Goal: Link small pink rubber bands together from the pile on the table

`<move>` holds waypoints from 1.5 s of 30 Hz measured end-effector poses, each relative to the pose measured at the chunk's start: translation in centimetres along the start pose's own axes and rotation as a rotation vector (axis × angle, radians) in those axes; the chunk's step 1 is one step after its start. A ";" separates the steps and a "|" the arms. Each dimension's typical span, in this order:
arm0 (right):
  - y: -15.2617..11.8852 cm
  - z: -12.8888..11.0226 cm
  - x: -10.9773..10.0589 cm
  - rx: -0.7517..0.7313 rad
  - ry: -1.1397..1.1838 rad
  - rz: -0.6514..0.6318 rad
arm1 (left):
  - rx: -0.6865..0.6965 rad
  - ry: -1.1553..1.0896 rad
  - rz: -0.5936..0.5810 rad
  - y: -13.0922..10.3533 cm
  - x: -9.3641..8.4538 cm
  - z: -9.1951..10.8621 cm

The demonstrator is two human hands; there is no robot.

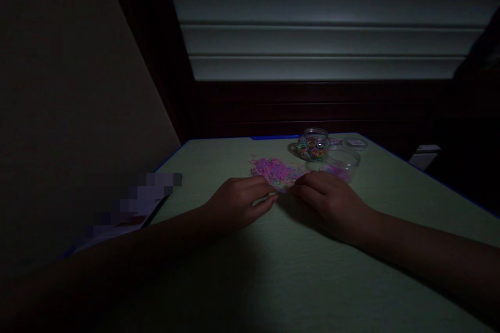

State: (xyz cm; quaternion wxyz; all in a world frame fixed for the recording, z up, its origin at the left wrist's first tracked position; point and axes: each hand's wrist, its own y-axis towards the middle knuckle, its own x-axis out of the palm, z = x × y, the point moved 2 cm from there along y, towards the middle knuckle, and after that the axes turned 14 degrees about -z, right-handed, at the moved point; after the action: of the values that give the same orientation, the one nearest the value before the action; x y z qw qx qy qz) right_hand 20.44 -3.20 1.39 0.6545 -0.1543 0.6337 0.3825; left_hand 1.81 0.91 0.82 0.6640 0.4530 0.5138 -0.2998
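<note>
A heap of small pink and purple strands (273, 169), with some green among them, lies on the pale green table (242, 276). At its near edge, my left hand (242, 203) has thumb and fingertips brought together in a pinch. Just to the right, my right hand (332, 200) is closed too, its fingertips pointing at the left hand's. What either pinch holds, if anything, is too small and dark to make out. Behind my right hand is a clear open container (344, 158) with pink strands inside.
Farther back is a clear jar (312, 145) of colourful small bands, beside a clear round lid (354, 143). Papers (133, 218) lie along the table's left edge. A wall rises at left, and a slatted shutter (320, 36) is beyond the table. The room is dim.
</note>
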 end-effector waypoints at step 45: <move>0.0 0.0 0.0 -0.026 0.003 -0.031 | 0.091 0.117 -0.017 -0.3 -0.1 0.0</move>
State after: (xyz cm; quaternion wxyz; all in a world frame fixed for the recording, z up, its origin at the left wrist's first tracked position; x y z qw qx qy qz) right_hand 20.41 -3.17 1.40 0.6574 -0.1731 0.6270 0.3803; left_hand 1.56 0.80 0.83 0.6089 0.4950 0.5417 -0.3014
